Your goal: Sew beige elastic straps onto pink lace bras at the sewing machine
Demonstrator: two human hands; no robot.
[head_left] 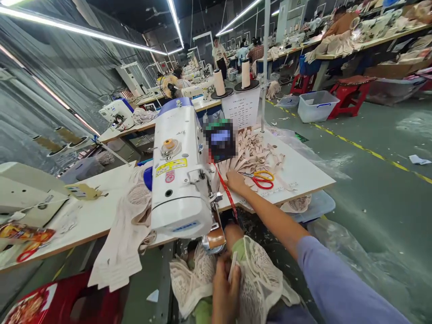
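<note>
My left hand (225,285) is closed on a beige lace garment (259,274) that lies across my lap, just below the front of the white sewing machine (178,180). To the right of the machine, my right hand (236,182) reaches onto the table, its fingers bent over the ends of some beige fabric strips (254,150). Its fingertips are partly hidden. Scissors (263,179) with red and yellow handles lie close to that hand. A red ribbon (227,189) hangs beside the machine's head.
Beige lace pieces (123,234) drape off the table's front edge, left of the machine. Thread cones (245,74) stand behind it. A second machine (30,193) is at far left. A plastic bin (317,106) and a red stool (353,96) stand on the floor at right.
</note>
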